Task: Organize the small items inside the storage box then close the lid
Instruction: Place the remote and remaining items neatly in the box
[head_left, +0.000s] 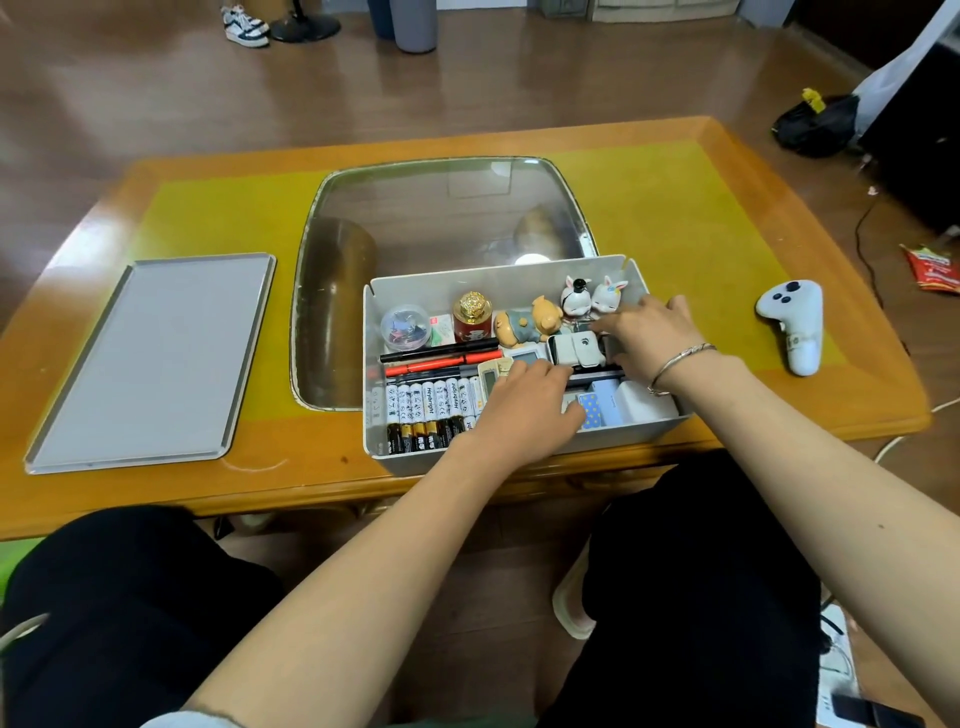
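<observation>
The open grey storage box stands on the table before me. Inside lie rows of white and black batteries, red and black pens, a clear capsule, a red bottle with a gold cap, a bear figurine, two bunny figurines and a white device. My left hand is in the box's middle, fingers bent down over small items beside a beige gadget; any grip is hidden. My right hand reaches in from the right, its fingers stretched out and touching things beside the white device. The grey lid lies flat, far left.
A white game controller lies on the table to the right of the box. Behind the box is a glass inset in the wooden table. My knees sit under the near table edge. A black bag and cables lie on the floor, right.
</observation>
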